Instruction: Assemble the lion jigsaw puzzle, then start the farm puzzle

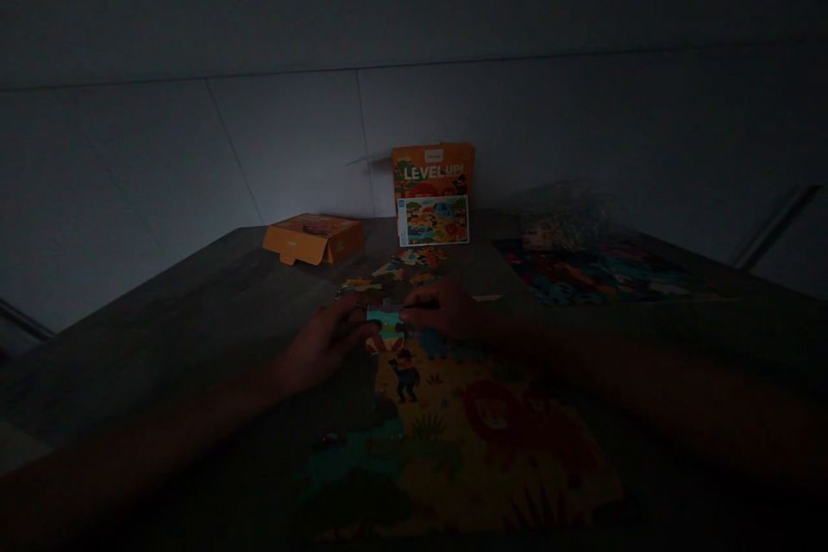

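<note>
The light is very dim. A teal and green puzzle piece (386,323) is pinched between my two hands at the upper left edge of a partly joined animal puzzle (446,423). My left hand (327,341) grips its left side with thumb and fingers. On the opposite side, my right hand (446,310) has its fingertips closed on the right edge. A figure in dark clothes, a red lion and a green crocodile show on the joined part. Beyond my hands lies a spread of loose puzzle pieces (417,261), partly hidden by them.
An orange puzzle box (433,157) stands against the wall, a picture card (436,222) leaning on its front. Left of it lies an open orange box (314,237). To the right are a dark colourful puzzle (614,272) and a clear plastic bag (573,216).
</note>
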A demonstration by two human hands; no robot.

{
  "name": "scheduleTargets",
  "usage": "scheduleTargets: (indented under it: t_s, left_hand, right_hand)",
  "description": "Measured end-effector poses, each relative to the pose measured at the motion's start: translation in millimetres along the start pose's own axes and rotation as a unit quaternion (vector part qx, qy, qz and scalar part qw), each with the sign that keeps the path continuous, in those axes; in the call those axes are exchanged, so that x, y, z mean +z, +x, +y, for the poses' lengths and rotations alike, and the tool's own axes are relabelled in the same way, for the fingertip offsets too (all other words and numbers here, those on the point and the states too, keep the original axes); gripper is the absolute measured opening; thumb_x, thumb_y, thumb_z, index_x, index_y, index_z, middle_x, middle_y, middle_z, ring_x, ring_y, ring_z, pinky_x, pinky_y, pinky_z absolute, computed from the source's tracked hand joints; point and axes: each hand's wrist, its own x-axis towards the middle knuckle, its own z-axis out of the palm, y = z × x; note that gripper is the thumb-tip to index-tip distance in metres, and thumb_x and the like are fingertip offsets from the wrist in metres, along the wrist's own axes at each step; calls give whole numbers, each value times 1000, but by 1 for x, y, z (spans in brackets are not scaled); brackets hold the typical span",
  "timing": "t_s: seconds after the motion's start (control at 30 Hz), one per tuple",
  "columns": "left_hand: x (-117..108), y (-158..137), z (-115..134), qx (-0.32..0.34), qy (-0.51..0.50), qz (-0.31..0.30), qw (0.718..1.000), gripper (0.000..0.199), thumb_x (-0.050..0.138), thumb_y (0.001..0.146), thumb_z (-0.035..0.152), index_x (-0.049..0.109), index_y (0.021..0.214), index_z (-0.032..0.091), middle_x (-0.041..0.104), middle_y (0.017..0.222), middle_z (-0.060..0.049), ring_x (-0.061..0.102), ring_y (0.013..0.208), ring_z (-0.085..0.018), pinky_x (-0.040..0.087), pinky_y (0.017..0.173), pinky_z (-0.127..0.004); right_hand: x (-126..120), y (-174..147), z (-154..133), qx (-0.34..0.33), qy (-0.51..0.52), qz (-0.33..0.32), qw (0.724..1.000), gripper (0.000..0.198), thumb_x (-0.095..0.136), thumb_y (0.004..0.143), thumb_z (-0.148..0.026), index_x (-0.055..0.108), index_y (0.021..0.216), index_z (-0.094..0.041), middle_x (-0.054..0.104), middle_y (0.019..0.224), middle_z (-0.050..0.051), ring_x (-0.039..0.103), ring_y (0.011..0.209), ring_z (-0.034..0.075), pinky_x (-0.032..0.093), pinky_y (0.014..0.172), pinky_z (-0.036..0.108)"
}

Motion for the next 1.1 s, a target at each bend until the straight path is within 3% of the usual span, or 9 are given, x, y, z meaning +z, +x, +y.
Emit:
scheduleTargets:
  t_s: [0.2, 0.33, 0.47, 0.6, 0.7, 0.77, 0.83, 0.93, 1.1]
  left_hand:
    - [1, 1, -2, -26, -6, -16, 1000, 42, 67, 84, 33, 55, 123, 21, 70, 112, -6, 66, 104, -23, 54, 91, -35]
    - [2, 2, -6, -14, 21, 35, 999, 39, 68, 83, 32, 59, 118, 20, 68, 106, -6, 66, 97, -23, 54, 87, -35]
    - [3, 2, -12, -20, 50, 63, 997, 38, 67, 84, 33, 59, 119, 20, 66, 101, -6, 65, 92, -22, 54, 83, -34]
    - [3, 2, -15, -20, 59, 54, 997, 38, 63, 87, 34, 59, 123, 20, 65, 97, -5, 64, 88, -21, 53, 80, -34]
    - [3, 3, -15, -9, 63, 56, 996, 38, 64, 87, 33, 59, 123, 21, 64, 102, -6, 63, 93, -21, 52, 84, -35]
    - [3, 3, -15, -1, 64, 57, 996, 36, 65, 87, 32, 59, 121, 21, 64, 105, -5, 63, 95, -21, 52, 86, -35]
    - [2, 3, -16, 7, 67, 57, 996, 36, 65, 87, 31, 60, 121, 21, 65, 102, -5, 64, 95, -21, 53, 87, -36]
    - [1, 4, -16, 28, 76, 58, 995, 37, 62, 89, 28, 59, 125, 22, 66, 107, -6, 64, 102, -22, 52, 94, -38]
    - [0, 4, -10, 55, 86, 56, 993, 36, 55, 91, 25, 61, 126, 21, 64, 125, -9, 59, 118, -24, 48, 104, -42]
  right_hand:
    - [1, 1, -1, -11, -10, 15, 1000, 25, 62, 81, -36, 66, 70, -14, 62, 63, 0, 54, 59, 11, 38, 58, 22]
    - [-4, 5, 3, 60, -11, 127, 990, 40, 52, 89, -40, 55, 57, -16, 52, 53, -2, 47, 51, 9, 35, 54, 23]
    - [-13, 11, 17, 140, -8, 212, 967, 36, 53, 89, -37, 59, 60, -17, 53, 53, -1, 46, 49, 11, 34, 49, 24]
    - [-11, 8, 19, 24, -16, 174, 984, 22, 57, 86, -30, 72, 92, -16, 69, 79, 4, 61, 69, 14, 45, 62, 24]
    - [-5, 1, 13, -95, -64, 81, 990, 38, 56, 87, -25, 66, 123, -17, 73, 96, 5, 63, 74, 13, 48, 68, 24]
    - [-1, -3, 8, -161, -106, 21, 981, 43, 54, 90, -25, 61, 132, -17, 74, 100, 6, 64, 73, 12, 50, 69, 25]
    - [0, -5, 6, -207, -132, -2, 969, 42, 55, 93, -25, 60, 133, -17, 73, 109, 9, 67, 84, 15, 52, 77, 27]
    - [0, -4, 8, -240, -146, 20, 959, 32, 55, 94, -24, 69, 123, -17, 72, 115, 11, 69, 101, 18, 52, 89, 29]
    - [-2, -1, 16, -215, -156, 77, 961, 26, 57, 94, -23, 74, 113, -21, 75, 108, 8, 71, 95, 18, 54, 86, 31]
